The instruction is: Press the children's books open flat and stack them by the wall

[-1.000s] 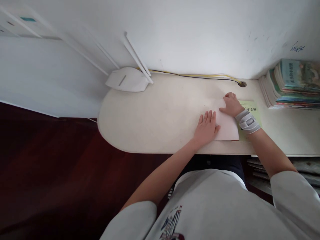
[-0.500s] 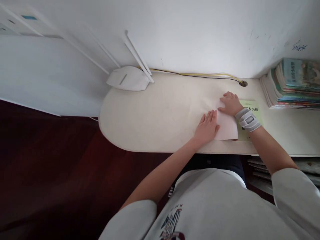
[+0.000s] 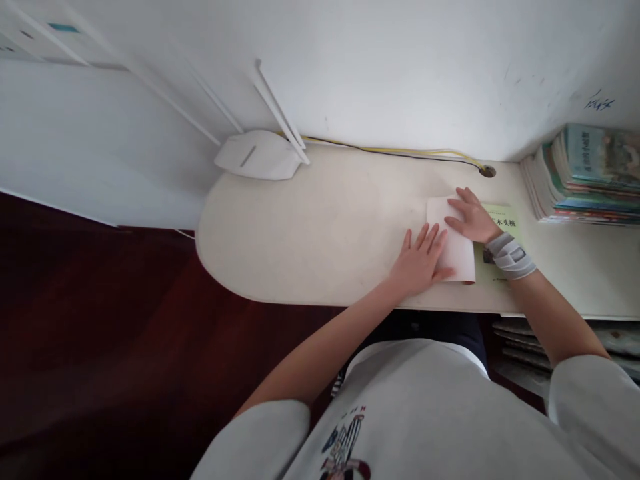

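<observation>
A white sheet [image 3: 457,257] lies at the right part of the pale tabletop, its left edge standing out against the table. It overlaps a light green booklet [image 3: 503,223] with dark printed characters. My left hand [image 3: 419,260] rests flat with fingers spread on the sheet's lower left edge. Over the sheet's upper right part is my right hand [image 3: 473,217], its fingers apart and pointing left. A grey and white band [image 3: 510,256] wraps the right wrist. Neither hand is gripping anything.
A white router [image 3: 260,155] with upright antennas stands at the back left of the table [image 3: 300,233]. Yellow and black cables [image 3: 400,152] run along the wall to a round hole. A stack of books [image 3: 595,173] sits at the back right.
The sheet's left edge now shows clearly, and it looks narrower and flat. My left hand has shifted slightly right with its fingers more spread. My right hand has moved a little right and down.
</observation>
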`<state>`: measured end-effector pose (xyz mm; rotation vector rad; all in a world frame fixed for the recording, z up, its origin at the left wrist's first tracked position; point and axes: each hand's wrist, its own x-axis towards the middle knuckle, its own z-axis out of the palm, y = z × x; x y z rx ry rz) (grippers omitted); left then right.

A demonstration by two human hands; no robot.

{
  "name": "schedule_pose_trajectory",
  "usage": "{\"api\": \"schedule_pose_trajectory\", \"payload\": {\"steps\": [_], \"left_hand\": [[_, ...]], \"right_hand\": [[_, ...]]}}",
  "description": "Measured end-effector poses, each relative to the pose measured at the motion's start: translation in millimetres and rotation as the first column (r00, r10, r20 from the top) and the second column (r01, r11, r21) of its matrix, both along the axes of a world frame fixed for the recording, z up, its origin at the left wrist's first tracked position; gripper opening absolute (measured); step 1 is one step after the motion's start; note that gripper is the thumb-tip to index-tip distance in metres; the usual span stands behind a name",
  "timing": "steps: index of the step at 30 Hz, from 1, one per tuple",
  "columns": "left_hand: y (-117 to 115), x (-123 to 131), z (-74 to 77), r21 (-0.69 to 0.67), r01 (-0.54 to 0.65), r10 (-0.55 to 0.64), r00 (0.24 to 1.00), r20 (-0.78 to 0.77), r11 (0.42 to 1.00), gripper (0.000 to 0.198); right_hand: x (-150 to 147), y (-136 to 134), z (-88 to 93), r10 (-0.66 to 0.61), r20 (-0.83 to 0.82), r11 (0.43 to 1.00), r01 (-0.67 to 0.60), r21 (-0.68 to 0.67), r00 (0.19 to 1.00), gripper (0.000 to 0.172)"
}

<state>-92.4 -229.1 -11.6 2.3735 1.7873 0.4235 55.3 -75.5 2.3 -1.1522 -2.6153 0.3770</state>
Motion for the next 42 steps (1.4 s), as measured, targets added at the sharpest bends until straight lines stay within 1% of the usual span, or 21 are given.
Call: {"api": "schedule_pose_trajectory", "payload": {"steps": [2, 4, 6, 7, 8, 10, 12, 13, 14, 16, 18, 19, 21, 22, 24, 25, 26, 28, 30, 32, 42], "left_hand": [[-1.8, -0.5, 0.8, -0.021, 0.049, -0.049, 0.999, 0.024, 0.999, 0.083], [0.1, -6.7, 0.9, -0.060, 0.021, -0.014, 0.993, 0.120, 0.998, 0.080], [7.1, -20.5, 2.1, -0.110, -0.108, 0.135, 0.947, 0.290, 0.988, 0.068], [12.4, -30.0, 3.5, -0.152, -0.194, 0.240, 0.886, 0.397, 0.969, 0.061], [18.6, -40.6, 5.6, -0.217, -0.277, 0.351, 0.787, 0.508, 0.936, 0.055], [32.0, -62.5, 11.5, -0.409, -0.336, 0.529, 0.499, 0.687, 0.848, 0.049], [44.3, -80.9, 17.7, -0.583, -0.222, 0.622, 0.215, 0.752, 0.782, 0.045], [49.5, -87.7, 20.1, -0.637, -0.147, 0.653, 0.112, 0.749, 0.756, 0.042], [54.1, -92.8, 21.8, -0.672, -0.079, 0.676, 0.043, 0.735, 0.736, 0.040], [61.7, -98.7, 22.9, -0.709, 0.006, 0.709, -0.013, 0.705, 0.705, 0.033], [68.4, -101.5, 21.5, -0.731, 0.057, 0.730, 0.038, 0.682, 0.680, 0.027], [71.7, -102.6, 20.4, -0.735, 0.082, 0.727, 0.114, 0.678, 0.673, 0.026], [78.3, -105.6, 17.8, -0.719, 0.109, 0.648, 0.357, 0.672, 0.686, 0.026], [81.5, -107.5, 16.5, -0.682, 0.110, 0.549, 0.509, 0.663, 0.723, 0.027], [87.3, -111.5, 14.1, -0.511, 0.108, 0.237, 0.791, 0.564, 0.853, 0.029], [89.9, -113.1, 13.0, -0.390, 0.126, 0.068, 0.892, 0.447, 0.912, 0.032], [92.2, -114.1, 12.1, -0.275, 0.155, -0.070, 0.953, 0.296, 0.949, 0.036], [96.4, -113.7, 10.7, -0.138, 0.190, -0.193, 0.981, -0.006, 0.972, 0.046], [100.2, -110.1, 10.2, -0.122, 0.167, -0.189, 0.961, -0.204, 0.979, 0.050], [103.7, -104.9, 10.4, -0.144, 0.117, -0.156, 0.941, -0.300, 0.983, 0.049], [106.3, -92.8, 5.6, -0.178, 0.007, -0.061, 0.951, -0.303, 0.984, 0.050]], "right_hand": [[-6.8, 6.3, 0.5, 0.035, 0.053, 0.999, -0.036, 0.028, 0.998, 0.051], [-13.4, 11.1, -0.1, 0.086, 0.093, 0.995, -0.090, 0.044, 0.992, 0.044], [-16.6, 12.4, -1.4, 0.114, 0.090, 0.992, -0.119, 0.048, 0.989, 0.042], [-16.8, 11.7, -2.1, 0.111, 0.073, 0.992, -0.115, 0.048, 0.991, 0.042], [-16.4, 10.1, -2.9, 0.095, 0.049, 0.994, -0.098, 0.049, 0.994, 0.042], [-15.0, 5.6, -4.0, 0.051, 0.003, 0.997, -0.051, 0.055, 0.999, 0.042], [-14.7, 1.2, -4.8, 0.019, -0.022, 0.998, -0.017, 0.068, 1.000, 0.041], [-15.1, -0.3, -5.3, 0.010, -0.027, 0.997, -0.008, 0.077, 1.000, 0.040], [-15.6, -1.1, -6.1, 0.008, -0.028, 0.996, -0.005, 0.086, 1.000, 0.039], [-16.6, -0.6, -9.0, 0.012, -0.031, 0.995, -0.009, 0.104, 0.999, 0.036], [-16.7, 1.9, -13.5, 0.022, -0.040, 0.993, -0.017, 0.119, 0.999, 0.034], [-16.4, 3.4, -16.0, 0.028, -0.047, 0.992, -0.022, 0.126, 0.998, 0.032], [-15.6, 5.8, -20.0, 0.046, -0.057, 0.990, -0.038, 0.134, 0.997, 0.030], [-15.4, 6.3, -21.2, 0.054, -0.059, 0.990, -0.046, 0.134, 0.997, 0.029], [-15.7, 5.5, -21.2, 0.063, -0.060, 0.990, -0.055, 0.127, 0.996, 0.028], [-16.3, 4.5, -20.1, 0.064, -0.061, 0.991, -0.056, 0.124, 0.996, 0.028], [-17.2, 3.1, -18.4, 0.065, -0.062, 0.991, -0.057, 0.123, 0.996, 0.028], [-19.2, 0.2, -14.1, 0.082, -0.067, 0.989, -0.073, 0.129, 0.994, 0.027], [-21.1, -2.0, -10.3, 0.103, -0.073, 0.986, -0.092, 0.136, 0.992, 0.027], [-22.1, -3.3, -8.1, 0.106, -0.079, 0.986, -0.094, 0.135, 0.991, 0.027], [-22.2, -6.8, -9.7, 0.058, -0.052, 0.994, -0.053, 0.099, 0.997, 0.033]]}}
